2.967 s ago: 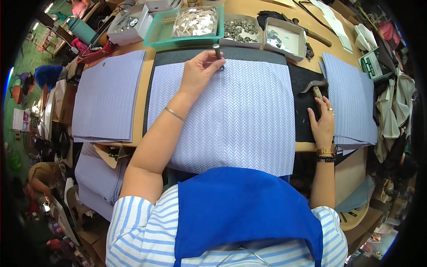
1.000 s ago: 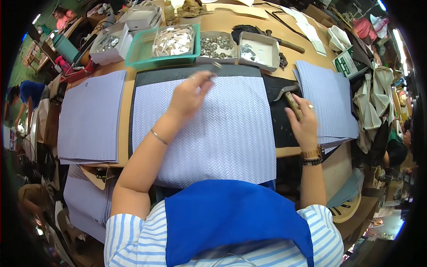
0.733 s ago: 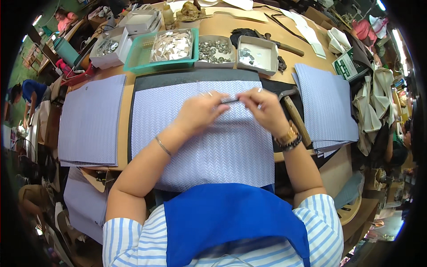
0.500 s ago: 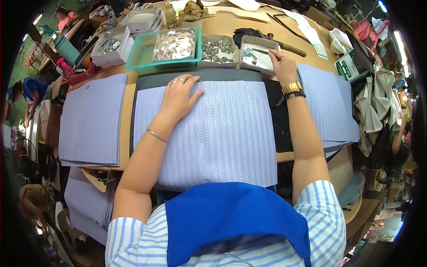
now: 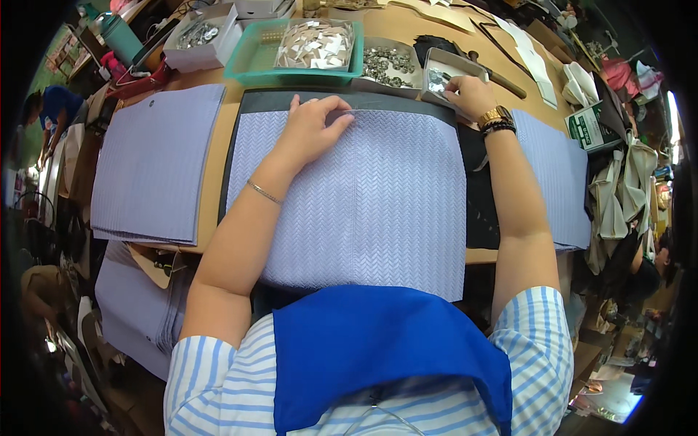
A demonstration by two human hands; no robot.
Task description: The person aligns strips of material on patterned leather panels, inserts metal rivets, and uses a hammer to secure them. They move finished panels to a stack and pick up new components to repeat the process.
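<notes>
While left hand (image 5: 314, 129) pins panel (image 5: 363, 196); lengthwise away.

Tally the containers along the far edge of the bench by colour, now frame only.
Green tray: 1
White box: 1
Grey trays: 2, the middle one and the one the right hand reaches into
Total: 4
The left hand rests on the lilac panel.

A wooden surface (image 5: 211, 196) fills the middle, crowded with trays toward twelve o'clock. Cluttered shelves and hanging cloth (image 5: 618, 189) stand at three o'clock; a green floor (image 5: 43, 145) shows at nine. Lighting is bright and even.
</notes>
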